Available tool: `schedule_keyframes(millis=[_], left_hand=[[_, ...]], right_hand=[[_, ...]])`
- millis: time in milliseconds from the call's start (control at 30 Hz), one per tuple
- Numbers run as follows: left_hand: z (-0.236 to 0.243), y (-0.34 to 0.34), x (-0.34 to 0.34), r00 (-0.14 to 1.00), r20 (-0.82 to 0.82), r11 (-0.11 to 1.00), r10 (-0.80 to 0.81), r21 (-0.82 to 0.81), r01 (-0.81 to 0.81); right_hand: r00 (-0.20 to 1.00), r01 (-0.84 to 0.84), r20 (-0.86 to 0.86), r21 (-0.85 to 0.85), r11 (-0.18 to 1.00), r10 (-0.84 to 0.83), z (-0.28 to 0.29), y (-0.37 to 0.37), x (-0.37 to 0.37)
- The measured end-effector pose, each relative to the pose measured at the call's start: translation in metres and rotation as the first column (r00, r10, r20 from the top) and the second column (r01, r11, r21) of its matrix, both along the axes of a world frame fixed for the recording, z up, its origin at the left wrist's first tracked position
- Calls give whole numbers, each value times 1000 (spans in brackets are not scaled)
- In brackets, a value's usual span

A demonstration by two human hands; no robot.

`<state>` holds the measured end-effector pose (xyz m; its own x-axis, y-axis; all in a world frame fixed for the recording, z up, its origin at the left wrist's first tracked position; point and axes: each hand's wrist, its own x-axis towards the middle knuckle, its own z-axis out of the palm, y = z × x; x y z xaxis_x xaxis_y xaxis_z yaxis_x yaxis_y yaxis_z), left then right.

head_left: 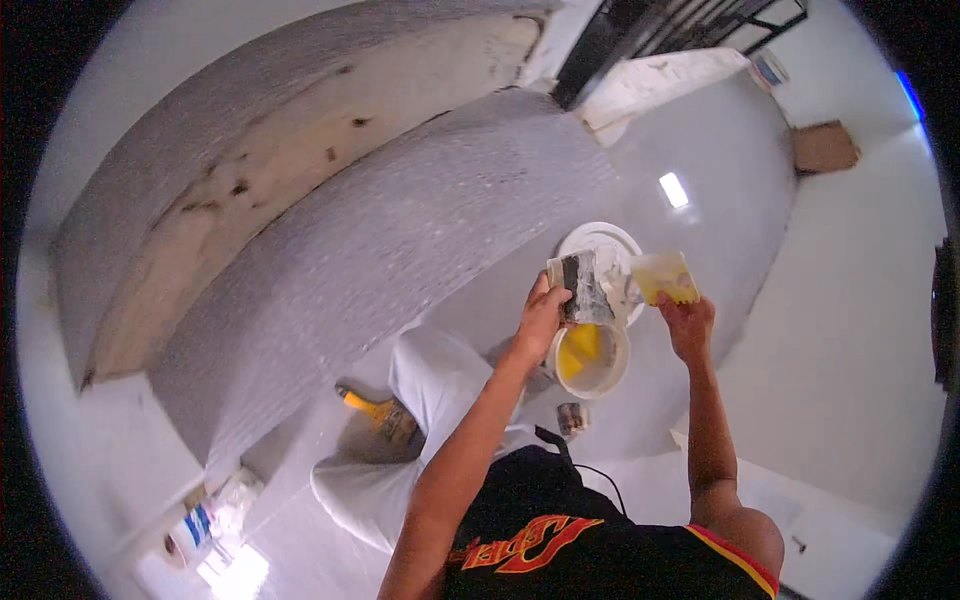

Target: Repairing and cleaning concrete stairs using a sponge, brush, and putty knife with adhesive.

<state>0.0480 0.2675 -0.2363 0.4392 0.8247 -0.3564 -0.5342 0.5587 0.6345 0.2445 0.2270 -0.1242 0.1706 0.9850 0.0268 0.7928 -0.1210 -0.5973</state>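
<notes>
My left hand (543, 315) grips a flat rectangular plastering plate (583, 287) by its left edge. The plate is dark in the middle and smeared with whitish paste. To its right, my right hand (688, 322) is closed on the lower edge of a yellowish, see-through plastic spreader (663, 275). A small gap separates the two tools. Under the plate stands a white bucket (618, 372), partly hidden, with something bright yellow (578, 350) inside it. A round white lid or pail top (603, 233) shows just behind the tools.
A yellow-handled scraper or brush (385, 412) lies on the floor by my leg. A small can-like thing (572, 419) is near the bucket. Wide grey steps (400, 230) rise at the left, with a stained pale riser (320, 150). A cardboard piece (825, 147) lies at the right.
</notes>
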Motion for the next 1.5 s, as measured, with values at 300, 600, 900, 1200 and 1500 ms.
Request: schedule_keyframes(millis=[300, 600, 900, 1200, 1500], left_hand=[[81, -99, -97, 844, 72, 847, 532, -44, -530], [161, -98, -39, 544, 227, 570, 808, -67, -819], [170, -122, -55, 328, 281, 323, 902, 68, -944], [162, -148, -84, 196, 53, 165, 979, 355, -920], [172, -160, -74, 66, 29, 45, 997, 471, -881]], right_hand=[[783, -585, 198, 557, 589, 590, 27, -32, -124], [414, -858, 589, 507, 83, 694, 110, 25, -101], [408, -900, 608, 394, 188, 681, 111, 52, -91], [117, -566, -969, 115, 816, 218, 79, -16, -109], [112, -731, -993, -60, 680, 33, 67, -35, -127]])
